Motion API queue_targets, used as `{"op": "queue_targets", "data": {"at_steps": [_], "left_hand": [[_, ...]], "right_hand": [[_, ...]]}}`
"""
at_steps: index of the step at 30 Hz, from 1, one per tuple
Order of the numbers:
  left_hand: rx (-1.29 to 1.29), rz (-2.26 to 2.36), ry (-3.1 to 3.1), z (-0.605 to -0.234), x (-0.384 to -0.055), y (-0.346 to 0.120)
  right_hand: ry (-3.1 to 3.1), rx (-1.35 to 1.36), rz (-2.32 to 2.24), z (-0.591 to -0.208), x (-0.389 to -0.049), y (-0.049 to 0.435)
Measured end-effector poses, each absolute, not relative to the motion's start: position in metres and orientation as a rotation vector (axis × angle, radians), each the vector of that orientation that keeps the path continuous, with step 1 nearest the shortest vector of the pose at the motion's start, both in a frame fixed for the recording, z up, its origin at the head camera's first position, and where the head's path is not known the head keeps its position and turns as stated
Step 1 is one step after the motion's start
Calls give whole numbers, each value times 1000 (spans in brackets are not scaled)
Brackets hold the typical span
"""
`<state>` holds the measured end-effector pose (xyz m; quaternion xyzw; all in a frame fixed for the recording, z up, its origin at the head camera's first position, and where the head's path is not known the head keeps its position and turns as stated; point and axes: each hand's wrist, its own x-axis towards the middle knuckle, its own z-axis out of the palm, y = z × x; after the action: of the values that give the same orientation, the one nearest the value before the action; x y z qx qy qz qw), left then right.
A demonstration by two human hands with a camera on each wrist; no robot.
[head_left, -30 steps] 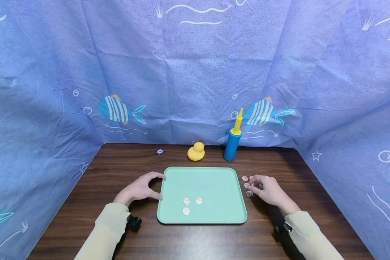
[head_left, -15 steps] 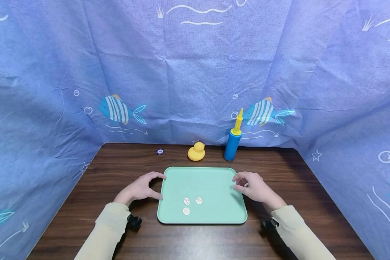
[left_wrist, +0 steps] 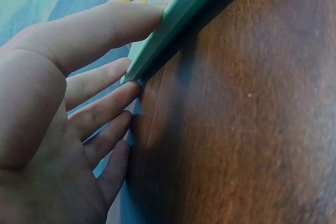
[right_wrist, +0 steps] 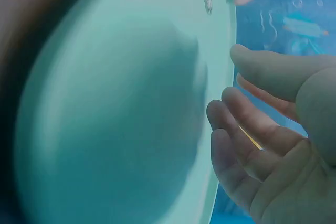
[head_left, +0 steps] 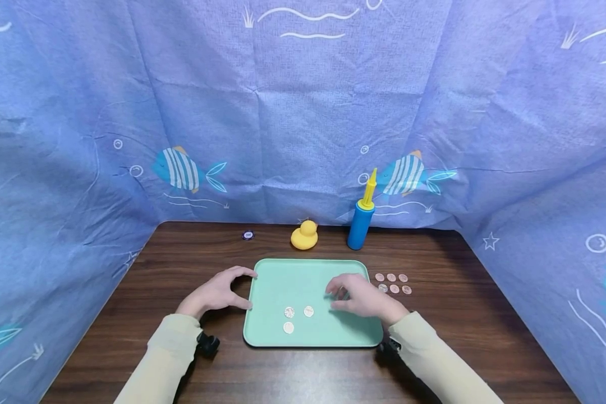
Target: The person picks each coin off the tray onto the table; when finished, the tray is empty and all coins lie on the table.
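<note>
A mint-green tray (head_left: 333,338) lies on the wooden table with three coins on it, one of them a silvery coin (head_left: 308,311). The left hand (head_left: 221,292) is at the tray's left edge, thumb and fingers spread; close up in the left wrist view, the hand's (left_wrist: 58,103) thumb and fingertips touch the rim. Over the tray's right half hovers the right hand (head_left: 361,297), with fingers bent and thumb apart. In the right wrist view that hand (right_wrist: 283,129) shows no coin, though the fingertips partly hide one another. Beside the tray lie several coppery coins (head_left: 394,289).
Behind the tray sit a yellow rubber duck (head_left: 304,235), a blue hand pump (head_left: 361,227) with a yellow nozzle, and a dark poker chip (head_left: 248,235). Blue fish-print cloth (head_left: 303,112) surrounds the table. The right forearm (head_left: 434,353) covers table beside the tray.
The right hand has moved left from the coins beside the tray to above the tray, uncovering several coins there. The left hand and the tray's three coins have stayed in place.
</note>
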<state>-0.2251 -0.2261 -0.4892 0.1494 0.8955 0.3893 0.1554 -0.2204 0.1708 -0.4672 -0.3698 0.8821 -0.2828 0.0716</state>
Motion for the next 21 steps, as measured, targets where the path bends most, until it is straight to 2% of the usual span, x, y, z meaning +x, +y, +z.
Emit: {"op": "queue_targets", "data": {"at_steps": [10, 21], "left_hand": [[439, 1114, 2562, -490, -225, -228], [415, 1106, 2572, -490, -226, -228]], "right_hand": [[2576, -1185, -727, -471, -215, 132], [2568, -1203, -688, -472, -211, 115]]}}
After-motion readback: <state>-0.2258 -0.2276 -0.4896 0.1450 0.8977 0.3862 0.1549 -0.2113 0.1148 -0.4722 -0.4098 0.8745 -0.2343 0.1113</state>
